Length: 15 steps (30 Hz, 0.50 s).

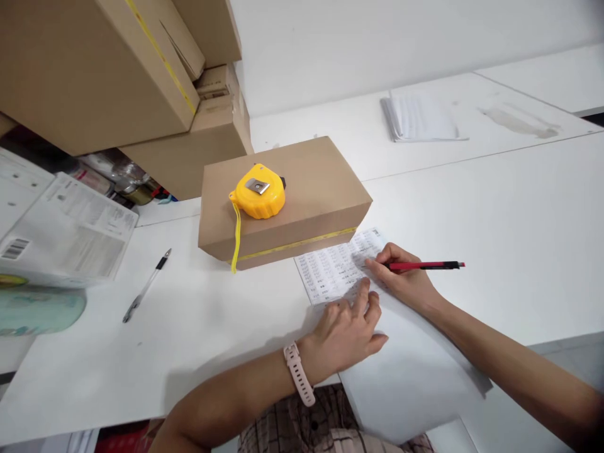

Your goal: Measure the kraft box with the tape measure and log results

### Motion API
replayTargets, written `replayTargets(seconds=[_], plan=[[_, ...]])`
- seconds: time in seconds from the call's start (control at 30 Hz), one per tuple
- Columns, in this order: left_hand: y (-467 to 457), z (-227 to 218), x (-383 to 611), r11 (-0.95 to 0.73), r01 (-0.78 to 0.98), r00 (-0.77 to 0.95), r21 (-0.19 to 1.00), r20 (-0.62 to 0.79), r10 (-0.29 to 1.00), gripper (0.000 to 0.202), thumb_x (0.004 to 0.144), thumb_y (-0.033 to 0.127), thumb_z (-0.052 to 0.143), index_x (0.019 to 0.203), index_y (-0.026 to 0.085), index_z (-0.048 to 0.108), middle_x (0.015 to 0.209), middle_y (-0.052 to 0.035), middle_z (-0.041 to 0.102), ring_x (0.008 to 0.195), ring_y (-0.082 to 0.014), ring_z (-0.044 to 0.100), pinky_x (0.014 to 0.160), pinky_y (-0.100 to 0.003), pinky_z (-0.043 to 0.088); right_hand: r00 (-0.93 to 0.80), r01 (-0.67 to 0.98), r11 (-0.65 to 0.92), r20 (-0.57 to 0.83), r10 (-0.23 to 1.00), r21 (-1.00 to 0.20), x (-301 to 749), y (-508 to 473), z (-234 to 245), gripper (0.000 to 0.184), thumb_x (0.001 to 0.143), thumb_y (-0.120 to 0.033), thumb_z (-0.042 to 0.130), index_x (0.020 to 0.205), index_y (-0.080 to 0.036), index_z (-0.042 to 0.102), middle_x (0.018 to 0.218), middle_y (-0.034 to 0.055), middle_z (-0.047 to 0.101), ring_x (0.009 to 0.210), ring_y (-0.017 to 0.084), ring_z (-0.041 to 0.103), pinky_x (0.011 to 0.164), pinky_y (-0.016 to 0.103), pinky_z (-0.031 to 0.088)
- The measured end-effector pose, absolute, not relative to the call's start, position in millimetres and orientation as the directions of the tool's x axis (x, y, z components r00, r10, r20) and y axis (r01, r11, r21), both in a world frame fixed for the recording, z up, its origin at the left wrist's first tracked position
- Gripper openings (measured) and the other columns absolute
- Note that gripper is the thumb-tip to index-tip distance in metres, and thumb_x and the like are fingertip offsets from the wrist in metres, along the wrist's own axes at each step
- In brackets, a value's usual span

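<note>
My right hand [401, 280] grips a red pen [427, 265], its tip down on a printed sheet of paper [330, 270] covered in small rows of text. My left hand [346, 330], with a pale pink watch strap on the wrist, rests flat on the lower part of the same sheet, fingers spread. Just beyond the sheet stands a small cardboard box [311, 189] sealed with yellow tape. A yellow tape measure [258, 192] lies on top of the box, its yellow cord hanging over the front side.
A black-and-clear pen [146, 286] lies on the white table [495, 214] at left. Stacked cardboard boxes [117, 69] fill the upper left, printed packaging [66, 233] below them. A stack of white papers [418, 119] sits at the back.
</note>
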<state>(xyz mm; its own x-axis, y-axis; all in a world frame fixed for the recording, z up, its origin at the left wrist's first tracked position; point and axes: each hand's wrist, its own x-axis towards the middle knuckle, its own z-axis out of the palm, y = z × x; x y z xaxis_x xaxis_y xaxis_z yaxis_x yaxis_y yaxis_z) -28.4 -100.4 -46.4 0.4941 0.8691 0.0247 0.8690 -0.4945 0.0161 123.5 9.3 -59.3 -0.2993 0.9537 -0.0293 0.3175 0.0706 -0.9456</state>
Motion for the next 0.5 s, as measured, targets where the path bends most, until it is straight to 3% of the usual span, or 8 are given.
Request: replayTargets(seconds=[0.17, 0.5], plan=[[-100.2, -50.5, -30.2, -0.512, 0.859, 0.511, 0.010, 0.066, 0.857, 0.063, 0.097, 0.054, 0.052, 0.139, 0.007, 0.052, 0.151, -0.0271, 0.046, 0.073, -0.0202, 0.070, 0.058, -0.031, 0.054, -0.241, 0.379, 0.138, 0.047, 0.969, -0.915, 123.0, 6.3, -65.8, 0.041, 0.082, -0.043, 0.072, 0.062, -0.023, 0.042, 0.054, -0.0050, 0.040, 0.053, 0.010, 0.035, 0.048, 0.026, 0.032], [-97.6, -50.0, -30.3, -0.520, 0.854, 0.518, 0.001, 0.090, 0.851, 0.059, 0.098, 0.050, 0.050, 0.136, 0.006, 0.055, 0.145, -0.0254, 0.053, 0.073, -0.0189, 0.069, 0.059, -0.030, 0.054, -0.274, 0.444, 0.118, -0.009, 0.962, -0.888, 125.1, 4.9, -69.6, 0.040, 0.087, -0.044, 0.068, 0.064, -0.022, 0.044, 0.054, -0.0042, 0.044, 0.052, 0.011, 0.036, 0.047, 0.026, 0.032]])
